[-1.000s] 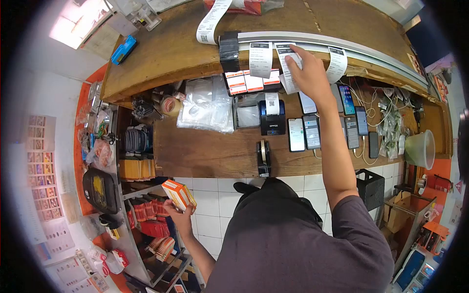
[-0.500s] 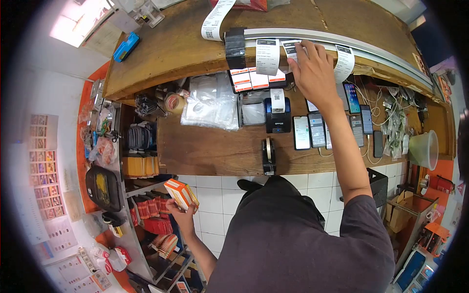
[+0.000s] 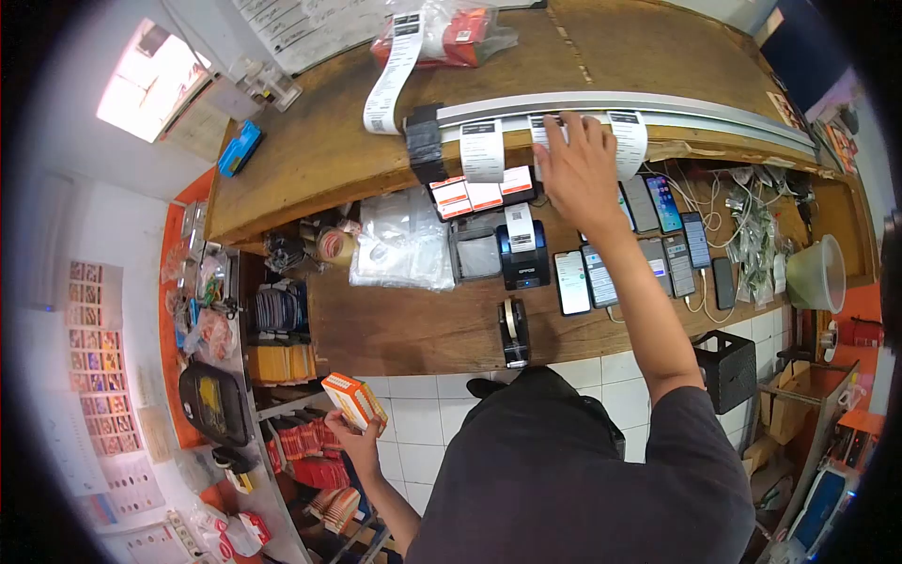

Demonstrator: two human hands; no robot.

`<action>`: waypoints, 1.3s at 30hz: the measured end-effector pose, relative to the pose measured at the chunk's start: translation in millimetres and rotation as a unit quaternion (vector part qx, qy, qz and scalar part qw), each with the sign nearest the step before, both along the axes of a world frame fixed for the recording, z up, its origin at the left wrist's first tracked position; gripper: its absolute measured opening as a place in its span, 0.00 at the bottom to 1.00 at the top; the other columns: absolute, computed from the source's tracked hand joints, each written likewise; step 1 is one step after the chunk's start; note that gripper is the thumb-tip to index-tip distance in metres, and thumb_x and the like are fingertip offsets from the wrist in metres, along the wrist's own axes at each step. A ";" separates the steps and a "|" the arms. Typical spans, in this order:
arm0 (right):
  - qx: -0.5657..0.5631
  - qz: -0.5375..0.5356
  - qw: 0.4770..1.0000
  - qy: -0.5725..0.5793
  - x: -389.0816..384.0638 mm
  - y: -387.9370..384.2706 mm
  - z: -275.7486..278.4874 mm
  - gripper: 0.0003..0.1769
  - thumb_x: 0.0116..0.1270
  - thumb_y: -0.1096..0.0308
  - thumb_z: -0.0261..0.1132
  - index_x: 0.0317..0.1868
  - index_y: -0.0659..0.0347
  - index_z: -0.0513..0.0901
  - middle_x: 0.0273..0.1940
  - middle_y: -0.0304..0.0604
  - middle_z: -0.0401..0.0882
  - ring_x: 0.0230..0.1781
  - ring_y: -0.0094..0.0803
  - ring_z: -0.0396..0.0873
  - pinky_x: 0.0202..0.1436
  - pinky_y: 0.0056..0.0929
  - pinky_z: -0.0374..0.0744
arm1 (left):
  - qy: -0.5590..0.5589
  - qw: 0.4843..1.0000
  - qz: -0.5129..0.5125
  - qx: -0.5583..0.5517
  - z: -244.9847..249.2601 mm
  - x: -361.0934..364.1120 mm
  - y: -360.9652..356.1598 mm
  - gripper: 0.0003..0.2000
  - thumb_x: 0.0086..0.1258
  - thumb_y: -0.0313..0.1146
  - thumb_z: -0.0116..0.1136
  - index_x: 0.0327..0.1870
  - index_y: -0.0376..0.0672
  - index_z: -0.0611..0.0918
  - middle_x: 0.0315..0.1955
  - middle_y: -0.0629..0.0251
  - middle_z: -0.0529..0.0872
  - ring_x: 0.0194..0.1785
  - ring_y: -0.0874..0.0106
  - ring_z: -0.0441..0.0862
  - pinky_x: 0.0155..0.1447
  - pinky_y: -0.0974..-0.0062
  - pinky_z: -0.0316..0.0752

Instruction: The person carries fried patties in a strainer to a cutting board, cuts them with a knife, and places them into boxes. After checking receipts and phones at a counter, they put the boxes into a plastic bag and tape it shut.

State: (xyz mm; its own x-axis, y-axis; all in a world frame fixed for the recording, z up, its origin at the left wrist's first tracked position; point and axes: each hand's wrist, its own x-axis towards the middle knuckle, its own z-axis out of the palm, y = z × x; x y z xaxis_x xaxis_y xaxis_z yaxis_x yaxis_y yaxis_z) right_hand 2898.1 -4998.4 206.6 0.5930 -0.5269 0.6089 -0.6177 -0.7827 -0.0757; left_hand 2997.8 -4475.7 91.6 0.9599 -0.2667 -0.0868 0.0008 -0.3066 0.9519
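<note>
My left hand point(image 3: 357, 437) grips an orange-and-white small box point(image 3: 355, 401) low on the left, below the desk's front edge. Up at the metal rail point(image 3: 601, 101), my right hand point(image 3: 581, 174) has its fingers over a printed paper receipt point(image 3: 542, 125), which they partly cover. It looks pinched at the rail, though the fingertip contact is partly hidden. Another receipt point(image 3: 482, 150) hangs to the left of this hand, and a further receipt point(image 3: 629, 144) is just to its right.
Under the shelf are a receipt printer point(image 3: 523, 268), several phones point(image 3: 572, 285), a tablet point(image 3: 481, 195) and clear plastic bags point(image 3: 404, 249). A tape dispenser point(image 3: 513, 334) stands at the desk's front edge. A translucent bin point(image 3: 816, 274) is at right; a black crate point(image 3: 725, 371) sits below.
The camera view has shifted, showing more of the upper counter. My right hand and the receipt under it have slid slightly right along the rail. My left hand still holds the box.
</note>
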 end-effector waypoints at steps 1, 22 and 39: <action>0.014 -0.005 1.000 -0.004 0.0 0.5 -1.0 0.22 0.69 0.58 0.60 0.59 0.60 0.77 0.56 0.47 0.73 0.57 0.45 0.69 0.60 0.45 0.66 | 0.000 1.000 -0.007 0.000 1.7 -0.9 -5.0 0.32 0.52 0.18 0.67 0.56 0.46 0.62 0.54 0.60 0.67 0.63 0.67 0.66 0.68 0.67 0.63; 0.327 0.093 0.940 -0.037 -148.1 50.7 -179.2 0.13 0.60 0.72 0.65 0.46 0.63 0.80 0.50 0.51 0.77 0.51 0.47 0.74 0.55 0.43 0.73 | -0.014 0.997 -0.049 0.056 -9.2 -7.1 -51.4 0.28 0.55 0.18 0.63 0.56 0.44 0.63 0.51 0.64 0.67 0.57 0.72 0.68 0.63 0.75 0.65; 0.307 -0.184 0.933 0.044 -282.0 -12.3 -317.2 0.37 0.53 0.82 0.54 0.68 0.69 0.66 0.52 0.54 0.79 0.50 0.53 0.72 0.58 0.49 0.71 | 0.033 0.998 -0.048 0.035 -1.7 -3.3 -100.3 0.30 0.53 0.18 0.66 0.54 0.45 0.63 0.49 0.64 0.68 0.55 0.72 0.69 0.61 0.71 0.68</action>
State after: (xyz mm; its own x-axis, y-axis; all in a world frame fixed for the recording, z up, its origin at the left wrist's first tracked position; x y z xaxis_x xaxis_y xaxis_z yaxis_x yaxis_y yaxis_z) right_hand 2616.1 -5010.6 -110.6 0.3369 -0.9379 0.0826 -0.8609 -0.3424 -0.3762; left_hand 2994.5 -4576.0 89.9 0.9217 -0.3480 -0.1713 0.0311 -0.3738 0.9270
